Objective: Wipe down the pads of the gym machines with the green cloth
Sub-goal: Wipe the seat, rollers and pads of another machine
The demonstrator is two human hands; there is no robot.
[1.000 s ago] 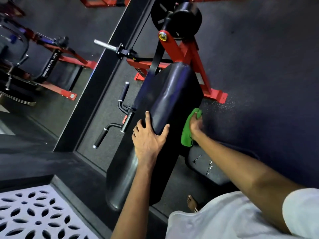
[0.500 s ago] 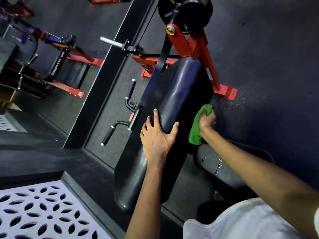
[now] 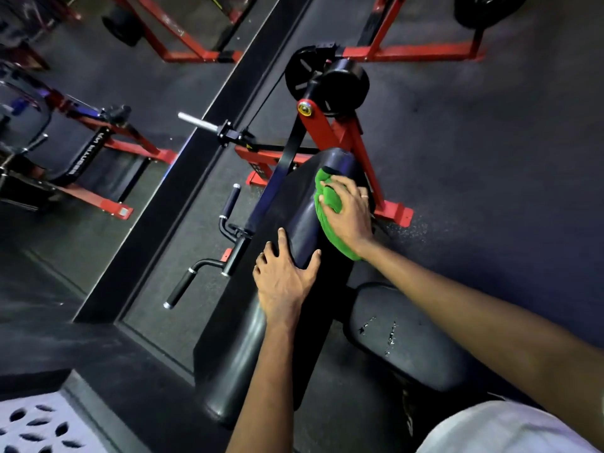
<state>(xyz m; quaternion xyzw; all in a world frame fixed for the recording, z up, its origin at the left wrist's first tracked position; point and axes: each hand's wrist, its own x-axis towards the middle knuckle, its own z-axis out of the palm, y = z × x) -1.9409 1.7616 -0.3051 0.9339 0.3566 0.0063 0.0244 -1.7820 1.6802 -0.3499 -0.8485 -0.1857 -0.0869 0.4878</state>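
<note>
The person's forearms (image 3: 474,308) are bare along all of their visible length. The right hand (image 3: 346,214) wears a thin, pale band ring (image 3: 365,197) on one of its fingers; the left hand (image 3: 284,282) shows plain knuckles and fingers. In the lower right corner is a plain white garment (image 3: 510,429) of smooth fabric with soft folds. Which piece of clothing it is cannot be told.

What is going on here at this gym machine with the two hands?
A person is wiping the long black pad of a gym machine with a red frame. The right hand grips a green cloth and presses it on the pad's upper end. The left hand rests flat on the pad lower down. The seat pad beside it shows wet spots.
</note>
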